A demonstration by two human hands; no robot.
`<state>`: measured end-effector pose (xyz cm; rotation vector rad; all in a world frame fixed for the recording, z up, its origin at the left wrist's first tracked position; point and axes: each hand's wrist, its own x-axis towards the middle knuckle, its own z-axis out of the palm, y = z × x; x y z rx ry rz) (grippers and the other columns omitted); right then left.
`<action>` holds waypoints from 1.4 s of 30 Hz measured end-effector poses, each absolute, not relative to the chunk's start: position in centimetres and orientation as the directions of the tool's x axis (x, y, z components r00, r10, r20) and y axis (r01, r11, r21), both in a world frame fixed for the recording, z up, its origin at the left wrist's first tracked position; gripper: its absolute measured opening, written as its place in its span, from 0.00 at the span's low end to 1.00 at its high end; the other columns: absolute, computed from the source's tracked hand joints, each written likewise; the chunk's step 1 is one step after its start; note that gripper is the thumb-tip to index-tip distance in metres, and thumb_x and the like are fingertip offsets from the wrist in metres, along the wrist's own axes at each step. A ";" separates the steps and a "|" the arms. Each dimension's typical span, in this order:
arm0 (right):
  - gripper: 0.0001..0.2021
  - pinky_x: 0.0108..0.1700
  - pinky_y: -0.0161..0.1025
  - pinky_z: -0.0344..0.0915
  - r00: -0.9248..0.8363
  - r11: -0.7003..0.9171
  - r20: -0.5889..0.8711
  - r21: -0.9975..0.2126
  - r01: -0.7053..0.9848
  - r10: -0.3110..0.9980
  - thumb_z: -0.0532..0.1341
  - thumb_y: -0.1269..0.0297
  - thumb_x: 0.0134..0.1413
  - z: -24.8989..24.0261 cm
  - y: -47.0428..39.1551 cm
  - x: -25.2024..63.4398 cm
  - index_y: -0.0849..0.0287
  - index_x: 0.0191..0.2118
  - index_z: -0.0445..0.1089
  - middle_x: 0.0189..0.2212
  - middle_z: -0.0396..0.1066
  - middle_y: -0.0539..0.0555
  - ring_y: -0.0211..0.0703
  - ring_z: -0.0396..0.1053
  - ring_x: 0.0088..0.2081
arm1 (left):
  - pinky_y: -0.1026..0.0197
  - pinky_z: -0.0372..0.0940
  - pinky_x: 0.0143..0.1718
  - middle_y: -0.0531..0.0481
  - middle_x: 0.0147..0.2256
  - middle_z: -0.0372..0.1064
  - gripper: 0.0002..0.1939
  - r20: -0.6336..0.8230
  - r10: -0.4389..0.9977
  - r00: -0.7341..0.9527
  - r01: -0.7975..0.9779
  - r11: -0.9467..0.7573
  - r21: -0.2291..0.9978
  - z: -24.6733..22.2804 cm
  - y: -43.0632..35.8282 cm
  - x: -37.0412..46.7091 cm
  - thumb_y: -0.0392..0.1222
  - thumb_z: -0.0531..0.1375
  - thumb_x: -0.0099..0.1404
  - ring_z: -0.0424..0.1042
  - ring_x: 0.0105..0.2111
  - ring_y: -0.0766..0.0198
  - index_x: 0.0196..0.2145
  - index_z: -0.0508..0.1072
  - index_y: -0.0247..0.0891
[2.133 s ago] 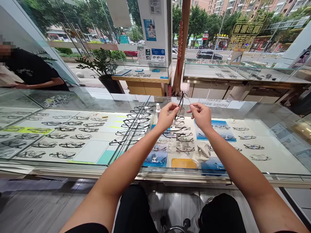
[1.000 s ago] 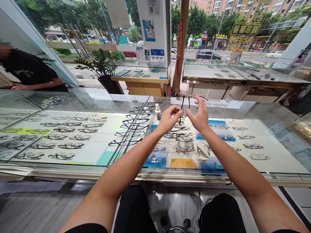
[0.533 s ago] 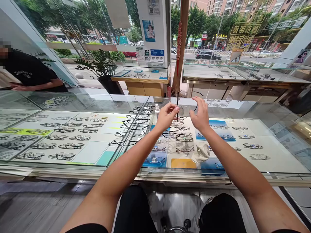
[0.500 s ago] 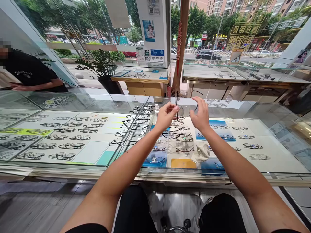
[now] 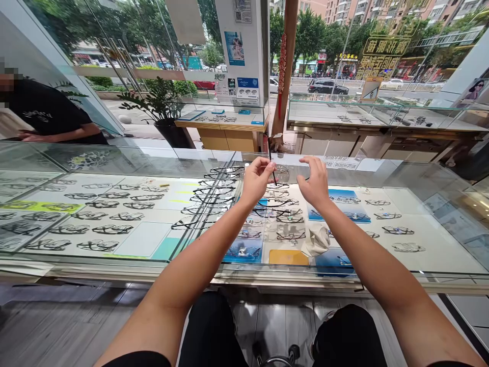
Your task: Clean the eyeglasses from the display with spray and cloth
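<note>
My left hand [image 5: 256,182] is closed, pinching a pair of eyeglasses [image 5: 270,149] whose dark, slim side stands almost upright above the glass counter. The rest of the frame is hard to make out. To its right, my right hand [image 5: 315,182] has thumb and fingers apart with nothing visible between them. Below the hands, several pairs of glasses [image 5: 290,216] are arranged in a column. Another row of dark-framed glasses [image 5: 214,192] runs left of my left wrist. A crumpled pale cloth [image 5: 317,240] lies by my right forearm.
The glass display counter [image 5: 439,250] spans the view, with many more glasses on its left. A yellow card [image 5: 288,257] and blue mats [image 5: 338,198] are around the middle. Across the counter at left, a person in a black shirt [image 5: 49,112] leans forward. A wooden post [image 5: 283,76] rises behind.
My left hand has shifted slightly left with the eyeglasses, which now tilt a little. The thin dark piece beside my right fingers is no longer seen there; that hand moved slightly left.
</note>
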<state>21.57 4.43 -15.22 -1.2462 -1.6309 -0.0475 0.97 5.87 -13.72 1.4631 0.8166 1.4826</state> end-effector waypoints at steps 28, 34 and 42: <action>0.20 0.64 0.61 0.71 -0.164 0.642 0.642 -0.640 0.422 0.749 0.67 0.40 0.67 -14.2 3.3 20.4 0.50 0.49 0.84 0.51 0.86 0.59 0.61 0.78 0.56 | 0.44 0.67 0.64 0.40 0.53 0.75 0.10 0.716 0.689 0.110 0.315 -0.708 0.632 -12.7 3.7 1.0 0.50 0.66 0.73 0.73 0.58 0.47 0.38 0.78 0.42; 0.20 0.62 0.57 0.70 -0.076 0.625 0.668 -0.643 0.443 0.741 0.65 0.41 0.70 -14.2 3.7 20.9 0.51 0.48 0.83 0.50 0.86 0.58 0.58 0.77 0.53 | 0.36 0.57 0.71 0.34 0.65 0.66 0.28 0.703 0.672 -0.231 0.671 -0.413 0.616 -12.9 4.4 0.1 0.40 0.67 0.68 0.63 0.67 0.37 0.63 0.67 0.43; 0.20 0.58 0.54 0.69 -0.046 0.628 0.686 -0.634 0.452 0.726 0.62 0.41 0.73 -14.7 4.4 21.3 0.52 0.46 0.82 0.46 0.83 0.58 0.56 0.74 0.50 | 0.33 0.58 0.68 0.27 0.62 0.74 0.39 0.333 0.917 -0.219 0.848 0.009 0.531 -13.8 6.1 -0.8 0.33 0.58 0.71 0.67 0.68 0.33 0.75 0.49 0.34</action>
